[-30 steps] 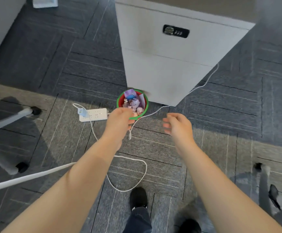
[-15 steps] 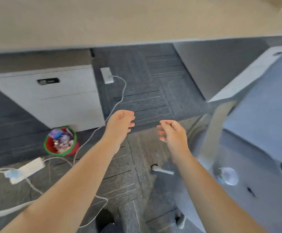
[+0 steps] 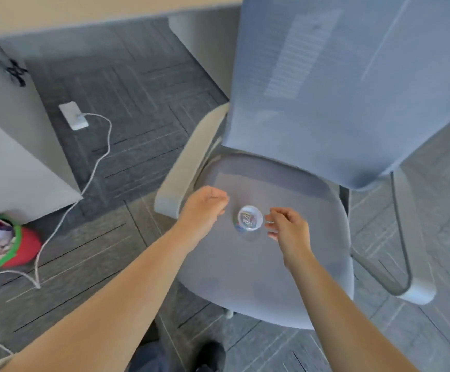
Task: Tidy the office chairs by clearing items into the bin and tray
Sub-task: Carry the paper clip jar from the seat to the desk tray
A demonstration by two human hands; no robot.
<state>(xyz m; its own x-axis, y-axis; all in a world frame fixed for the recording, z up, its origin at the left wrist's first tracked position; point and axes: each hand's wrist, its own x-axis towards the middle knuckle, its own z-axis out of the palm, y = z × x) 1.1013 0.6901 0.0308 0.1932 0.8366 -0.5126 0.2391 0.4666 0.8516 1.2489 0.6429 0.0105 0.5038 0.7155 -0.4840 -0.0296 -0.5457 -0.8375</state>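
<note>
A small clear plastic cup (image 3: 249, 220) with colourful bits inside stands upright on the seat of a blue-grey office chair (image 3: 250, 267). My left hand (image 3: 205, 210) hovers just left of the cup, fingers loosely curled, holding nothing. My right hand (image 3: 288, 228) is just right of the cup, fingers apart and close to its rim, not clearly touching. A red bin with a green rim (image 3: 23, 249), full of crumpled wrappers, sits on the floor at the far left.
The chair's mesh backrest (image 3: 352, 84) rises at the upper right, with armrests (image 3: 189, 162) on both sides. A white drawer cabinet (image 3: 9, 157) stands at left. A white power adapter (image 3: 73, 115) and its cable (image 3: 95, 167) trail across the grey carpet. My shoes show at the bottom.
My view has swung right from the bin and cabinet to the chair. Both hands have moved over the seat and now flank the cup.
</note>
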